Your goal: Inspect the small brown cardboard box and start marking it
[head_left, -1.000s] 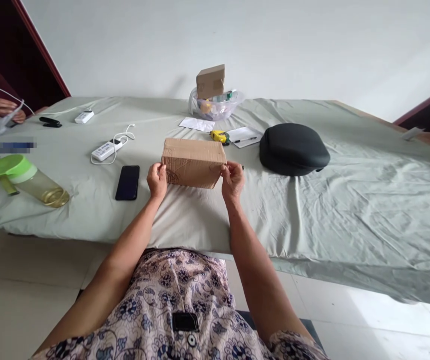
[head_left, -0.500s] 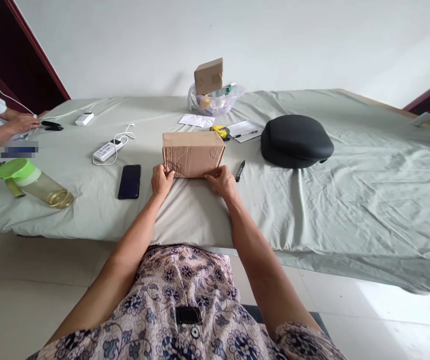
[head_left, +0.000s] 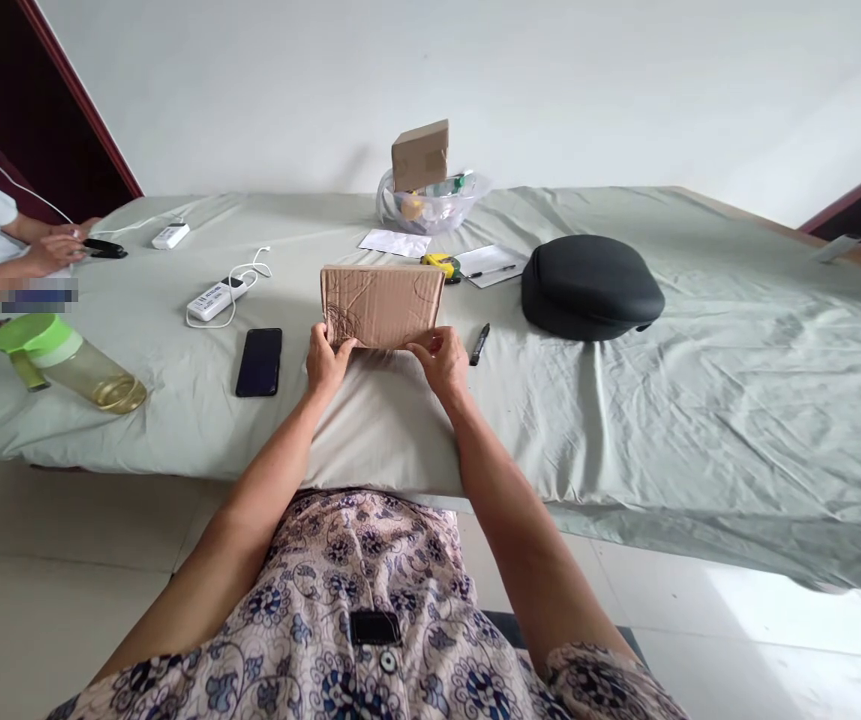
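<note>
We see the box [head_left: 382, 305] on the table [head_left: 700, 400]: phone [head_left: 259, 361] left of it, marker [head_left: 479, 343] right, tape measure [head_left: 441, 266] behind, bowl [head_left: 430, 205] farther back.

bright even daylight, soft shadows, sharp focus, wide-angle stretching at edges

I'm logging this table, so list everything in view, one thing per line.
brown cardboard box: one, table centre, held at its lower corners
small cardboard box: one, brown, on clear plastic bowl, far edge
black phone: one, left of held box
white power strip: one, left
green-lidded bottle: one, lying far left
black marker: one, right of box
black oval case: one, right
left hand, right hand: gripping box
</note>
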`<action>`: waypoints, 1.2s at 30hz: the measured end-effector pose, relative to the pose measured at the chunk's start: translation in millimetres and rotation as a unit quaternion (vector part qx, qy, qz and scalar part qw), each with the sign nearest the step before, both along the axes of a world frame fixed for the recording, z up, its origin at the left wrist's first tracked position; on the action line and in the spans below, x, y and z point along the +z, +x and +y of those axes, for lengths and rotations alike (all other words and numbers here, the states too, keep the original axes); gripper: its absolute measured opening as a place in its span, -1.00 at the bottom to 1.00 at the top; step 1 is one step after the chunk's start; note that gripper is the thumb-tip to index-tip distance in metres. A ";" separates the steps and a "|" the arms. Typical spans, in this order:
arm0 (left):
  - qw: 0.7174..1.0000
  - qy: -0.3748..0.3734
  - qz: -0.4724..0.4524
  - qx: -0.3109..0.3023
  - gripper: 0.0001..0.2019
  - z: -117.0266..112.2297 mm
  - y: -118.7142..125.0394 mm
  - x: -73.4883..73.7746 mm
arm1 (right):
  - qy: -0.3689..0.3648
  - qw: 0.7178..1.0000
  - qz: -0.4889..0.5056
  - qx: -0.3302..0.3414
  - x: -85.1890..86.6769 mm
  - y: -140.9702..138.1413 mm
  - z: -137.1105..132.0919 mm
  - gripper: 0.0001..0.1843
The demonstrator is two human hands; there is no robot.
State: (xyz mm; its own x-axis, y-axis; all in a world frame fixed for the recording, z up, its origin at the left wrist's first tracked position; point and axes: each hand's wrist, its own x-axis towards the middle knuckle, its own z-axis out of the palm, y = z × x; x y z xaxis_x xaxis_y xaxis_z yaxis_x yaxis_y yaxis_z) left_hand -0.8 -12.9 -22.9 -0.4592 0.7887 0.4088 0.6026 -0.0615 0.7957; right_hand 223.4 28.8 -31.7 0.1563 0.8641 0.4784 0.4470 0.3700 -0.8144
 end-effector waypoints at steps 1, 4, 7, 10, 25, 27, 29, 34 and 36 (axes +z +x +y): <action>1.000 0.001 -0.006 -0.002 -0.57 0.7 -1.8 0.4 | -0.008 1.000 0.000 0.008 3.9 2.0 -1.5 -0.50; 1.000 0.017 -0.022 -0.004 -0.56 4.6 -7.7 -0.4 | -0.032 0.998 0.013 0.052 16.3 5.7 -9.3 -0.57; 0.999 0.033 -0.036 0.003 -0.45 8.8 -10.7 -3.7 | -0.048 0.992 0.029 0.109 26.4 2.3 -19.9 -0.50; 0.997 0.051 -0.051 -0.013 -0.28 8.6 -8.1 -5.2 | -0.069 0.984 0.052 0.153 32.5 -6.1 -29.3 -0.40; 0.979 0.072 0.099 -0.163 -0.17 -14.9 18.3 6.6 | -0.076 0.953 0.023 0.292 30.2 -26.3 -35.9 -0.36; 0.976 0.070 0.105 -0.175 -0.15 -15.8 21.9 4.9 | -0.068 0.949 0.002 0.308 28.3 -26.3 -35.7 -0.43; 0.976 0.070 0.109 -0.174 -0.17 -15.9 22.4 4.7 | -0.049 0.949 -0.020 0.310 27.9 -25.4 -36.3 -0.48; 0.979 0.080 0.101 -0.156 -0.19 -13.3 21.4 5.0 | 0.073 0.988 0.000 0.135 29.5 -19.9 -33.4 -0.51; 0.981 0.089 0.098 -0.143 -0.21 -12.5 23.3 4.3 | 0.121 0.992 0.002 0.024 28.3 -14.5 -27.1 -0.46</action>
